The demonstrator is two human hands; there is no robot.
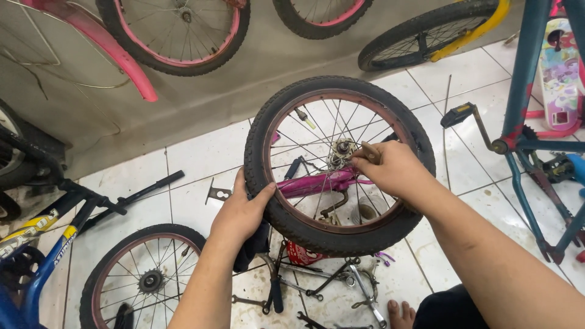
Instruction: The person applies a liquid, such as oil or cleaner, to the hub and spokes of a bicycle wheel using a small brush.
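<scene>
Tool (369, 151) mostly hidden in right hand (393, 169); left hand (241, 213) grips wheel (339, 164).

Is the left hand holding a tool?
No, the left hand grips only the tyre of the wheel; the tool is in the right hand at the hub.

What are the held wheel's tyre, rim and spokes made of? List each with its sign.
Tyre: looks like black rubber, matt and dusty, with moulded tread.
Rim: probably metal, painted reddish-brown, dull and worn.
Spokes: thin metal wire, silvery with faint glints.
The left hand grips the tyre; the right hand is at the hub.
</scene>
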